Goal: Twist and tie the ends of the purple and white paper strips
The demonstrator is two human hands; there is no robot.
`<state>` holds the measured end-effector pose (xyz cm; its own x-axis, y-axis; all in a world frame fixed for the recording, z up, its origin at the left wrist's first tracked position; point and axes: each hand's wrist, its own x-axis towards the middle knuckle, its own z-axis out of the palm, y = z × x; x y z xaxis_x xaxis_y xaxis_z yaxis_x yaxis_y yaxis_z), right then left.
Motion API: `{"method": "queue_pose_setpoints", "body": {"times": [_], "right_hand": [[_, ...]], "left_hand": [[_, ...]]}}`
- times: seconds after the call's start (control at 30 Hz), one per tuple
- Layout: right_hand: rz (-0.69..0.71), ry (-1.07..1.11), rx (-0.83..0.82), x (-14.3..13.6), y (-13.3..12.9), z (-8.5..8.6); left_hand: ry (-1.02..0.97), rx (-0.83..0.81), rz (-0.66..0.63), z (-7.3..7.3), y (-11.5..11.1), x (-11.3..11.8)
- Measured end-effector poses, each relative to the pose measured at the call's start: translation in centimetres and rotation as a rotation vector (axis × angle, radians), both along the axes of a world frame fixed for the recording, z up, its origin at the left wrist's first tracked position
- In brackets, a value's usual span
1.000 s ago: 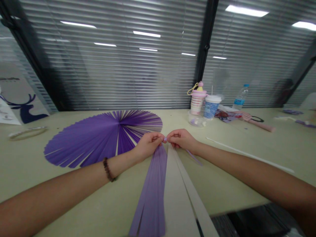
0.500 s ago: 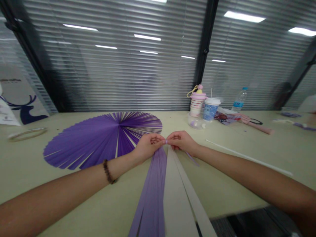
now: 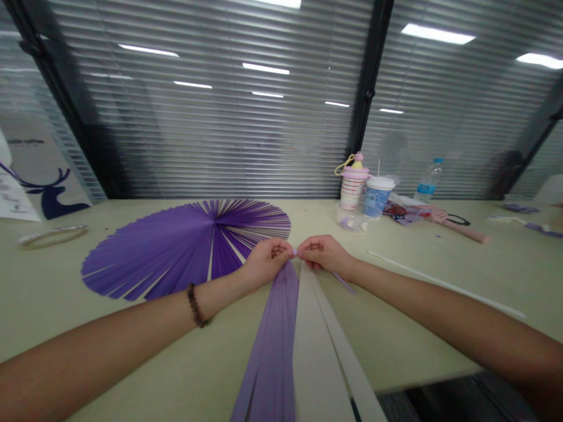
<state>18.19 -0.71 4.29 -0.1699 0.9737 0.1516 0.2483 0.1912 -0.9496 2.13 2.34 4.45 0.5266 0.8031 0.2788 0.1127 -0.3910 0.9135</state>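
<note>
My left hand (image 3: 268,261) and my right hand (image 3: 326,253) meet fingertip to fingertip over the table, both closed in a pinch. Between them shows a small bit of a lilac strip (image 3: 295,253); its exact shape is hidden by the fingers. A lilac tail (image 3: 343,283) sticks out below my right hand. From under the fingers, a bundle of long lilac strips (image 3: 273,346) fans toward me, with white strips (image 3: 319,357) beside it on the right. Behind my left hand, dark purple strips lie spread in a large round fan (image 3: 162,249).
A thin white stick (image 3: 444,282) lies right of my hands. Farther back stand a pink-lidded cup (image 3: 352,190), a blue paper cup (image 3: 377,198) and a water bottle (image 3: 428,180). A ring-shaped roll (image 3: 53,235) lies far left. The table's front edge (image 3: 431,381) shows lower right.
The view has shifted slightly. My hands keep their pinch at nearly the same place, and the strips lie as before.
</note>
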Motion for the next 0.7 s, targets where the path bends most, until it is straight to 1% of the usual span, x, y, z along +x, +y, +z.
{"method": "queue_pose_setpoints", "body": {"times": [0.2,0.37,0.5,0.7], "right_hand": [[0.004,-0.004,0.003,0.14,-0.11,0.04],[0.006,0.011,-0.007,0.15,-0.15,0.13],[-0.007,0.029,-0.012,0.09,-0.14,0.08],[-0.018,0.033,-0.015,0.05,-0.17,0.11]], "left_hand": [[-0.008,-0.022,-0.002,-0.3,0.34,-0.01],[-0.063,-0.046,-0.024,-0.44,0.45,-0.17],[-0.077,-0.006,-0.044,-0.24,0.25,-0.22],[-0.053,0.011,-0.038,-0.23,0.24,-0.15]]}}
